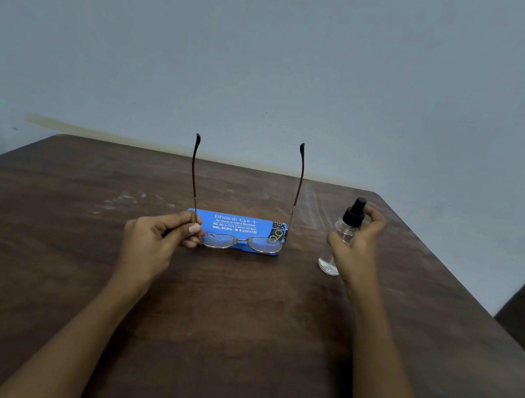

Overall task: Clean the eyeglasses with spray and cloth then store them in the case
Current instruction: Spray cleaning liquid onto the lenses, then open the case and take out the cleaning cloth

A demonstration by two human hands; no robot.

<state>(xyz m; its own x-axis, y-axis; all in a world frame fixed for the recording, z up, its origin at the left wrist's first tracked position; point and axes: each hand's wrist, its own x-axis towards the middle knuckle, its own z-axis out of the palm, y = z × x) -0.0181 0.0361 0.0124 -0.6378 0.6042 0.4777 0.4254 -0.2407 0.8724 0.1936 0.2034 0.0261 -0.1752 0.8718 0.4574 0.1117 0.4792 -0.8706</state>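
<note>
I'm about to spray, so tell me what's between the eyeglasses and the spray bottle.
Nothing: in the head view only bare wooden table separates the eyeglasses, held by the left hand, from the spray bottle the right hand grips.

The tabletop (pixel 239 312) was dark, wood-grained and matt, with pale scuffs toward its far edge. The eyeglasses (pixel 238 239) had a thin metal frame with a dull sheen, clear glossy lenses (pixel 263 245) and matt black temple tips (pixel 198 139). The case (pixel 234 223) looked like smooth blue plastic, printed in white. The spray bottle (pixel 329 261) was clear and shiny — glass or plastic, hard to tell — with a black cap (pixel 354 212). The wall (pixel 274 50) was matt paint.
</note>
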